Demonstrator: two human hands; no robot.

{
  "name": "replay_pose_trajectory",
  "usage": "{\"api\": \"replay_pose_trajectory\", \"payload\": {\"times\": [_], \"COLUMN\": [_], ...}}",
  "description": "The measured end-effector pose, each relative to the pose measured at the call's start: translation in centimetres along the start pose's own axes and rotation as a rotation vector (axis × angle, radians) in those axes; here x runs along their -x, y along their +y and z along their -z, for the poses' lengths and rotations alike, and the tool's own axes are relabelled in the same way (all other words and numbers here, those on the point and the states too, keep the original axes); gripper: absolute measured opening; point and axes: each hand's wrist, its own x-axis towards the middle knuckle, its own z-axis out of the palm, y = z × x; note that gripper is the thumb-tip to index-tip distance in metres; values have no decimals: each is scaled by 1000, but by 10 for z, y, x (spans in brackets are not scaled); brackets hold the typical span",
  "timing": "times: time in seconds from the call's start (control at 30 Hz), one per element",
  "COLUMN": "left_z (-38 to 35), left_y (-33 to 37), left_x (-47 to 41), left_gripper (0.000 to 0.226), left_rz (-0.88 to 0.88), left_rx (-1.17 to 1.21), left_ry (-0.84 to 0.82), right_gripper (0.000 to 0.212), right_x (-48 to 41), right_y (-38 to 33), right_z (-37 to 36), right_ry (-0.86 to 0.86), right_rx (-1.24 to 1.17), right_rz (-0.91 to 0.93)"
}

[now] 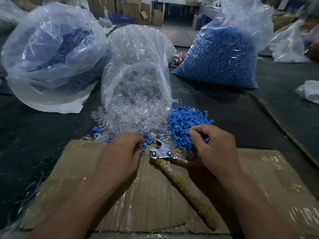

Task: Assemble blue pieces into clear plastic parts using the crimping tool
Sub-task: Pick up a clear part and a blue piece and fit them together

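Cardboard sheet (155, 204): lying nearest on the surface, carrying the crimping tool (164, 152), which is resting unheld between the 2 hands. Left hand (120, 154): fingers curling, pinching a blue piece (144, 146) beside the tool head. Right hand (215, 149): curling over the blue pile (183, 121); grip not discernible. Clear parts (129, 116): spilling from their bag (138, 49), touching the blue pile. Risk: piles are mingling, so a piece going in crooked would likely be getting crushed.
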Motion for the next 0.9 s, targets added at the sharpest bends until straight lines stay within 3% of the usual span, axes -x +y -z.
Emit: {"api": "replay_pose_trajectory", "payload": {"times": [0.1,0.2,0.47,0.73,0.8,0.9], "left_z": [0,1,2,1,4,11], "left_y": [0,1,1,1,3,11], "left_x": [-1,0,1,0,1,6], "left_gripper": [41,32,4,10,10,19], "left_rz": [-25,-42,-43,-65,-74,-40], "left_rx": [2,-39,-56,-45,35,393], "left_ry": [-91,-155,-80,4,73,180], "right_gripper": [10,10,11,11,11,11], "right_x": [0,1,-1,1,0,3], "right_y": [-1,0,-4,-3,-4,-12], "right_z": [0,0,-1,-3,-2,2], "right_ry": [3,1,-6,-28,-32,-56], "right_rx": [2,5,9,25,13,-154], "right_rz": [3,5,15,10,10,-9]}}
